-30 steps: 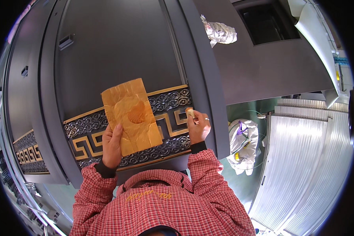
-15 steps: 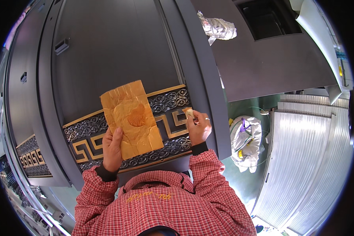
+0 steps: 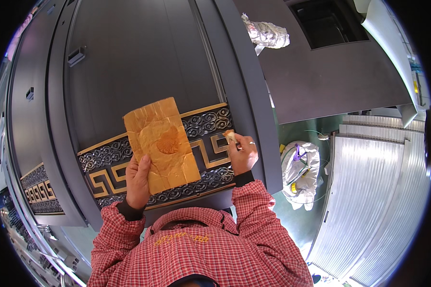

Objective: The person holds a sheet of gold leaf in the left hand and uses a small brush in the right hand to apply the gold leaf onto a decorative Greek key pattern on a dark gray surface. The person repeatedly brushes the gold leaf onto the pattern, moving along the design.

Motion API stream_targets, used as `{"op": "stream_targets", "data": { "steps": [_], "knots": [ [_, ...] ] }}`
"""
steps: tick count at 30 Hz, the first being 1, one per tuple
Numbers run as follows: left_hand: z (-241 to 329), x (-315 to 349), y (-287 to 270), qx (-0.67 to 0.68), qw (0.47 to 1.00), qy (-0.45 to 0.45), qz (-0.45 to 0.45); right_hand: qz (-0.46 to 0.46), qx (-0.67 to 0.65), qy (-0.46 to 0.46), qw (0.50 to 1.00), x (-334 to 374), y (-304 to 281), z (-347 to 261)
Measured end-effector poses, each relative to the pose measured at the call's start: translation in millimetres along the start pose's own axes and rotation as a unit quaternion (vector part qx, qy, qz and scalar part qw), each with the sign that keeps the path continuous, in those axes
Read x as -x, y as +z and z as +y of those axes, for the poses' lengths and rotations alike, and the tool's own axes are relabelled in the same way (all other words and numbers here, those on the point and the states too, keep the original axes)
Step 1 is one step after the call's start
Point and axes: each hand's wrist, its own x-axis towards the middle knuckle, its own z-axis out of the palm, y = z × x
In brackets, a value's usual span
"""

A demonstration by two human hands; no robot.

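My left hand (image 3: 138, 181) grips the lower left edge of a piece of cardboard (image 3: 181, 165), thumb on top. The cardboard is golden brown, creased, and carries a wet-looking orange-gold smear (image 3: 167, 143) in its middle. In my right hand (image 3: 243, 155) a small whitish pad with an orange-stained tip (image 3: 230, 135) is pinched between thumb and fingers; whether it is sponge or cloth I cannot tell. The pad is at the right end of the gold key pattern (image 3: 210, 152) on a dark grey door panel (image 3: 139, 62). The cardboard hides the middle of that pattern.
Black embossed scroll bands (image 3: 208, 122) border the key pattern. A second patterned panel (image 3: 40, 189) stands at the left. At the right are a white bag (image 3: 300, 174) on the green floor, stacked ribbed metal sheets (image 3: 364, 191), a dark panel with a cut-out (image 3: 316, 81) and a plastic-wrapped piece (image 3: 267, 34).
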Motion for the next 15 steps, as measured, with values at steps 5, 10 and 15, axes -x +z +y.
{"op": "stream_targets", "data": {
  "steps": [5,10,15],
  "knots": [
    [0.2,-1.2,2.2,0.006,1.000,-0.004,0.009,-0.049,-0.065,-0.043,0.996,11.8,5.1,-26.9],
    [3.9,-0.3,4.7,0.005,1.000,-0.001,0.014,-0.010,-0.016,0.033,0.999,2.3,-3.4,-16.9],
    [4.0,-0.6,5.8,0.008,1.000,-0.002,0.006,-0.027,-0.023,-0.011,0.999,15.3,15.4,-15.9]
  ]
}}
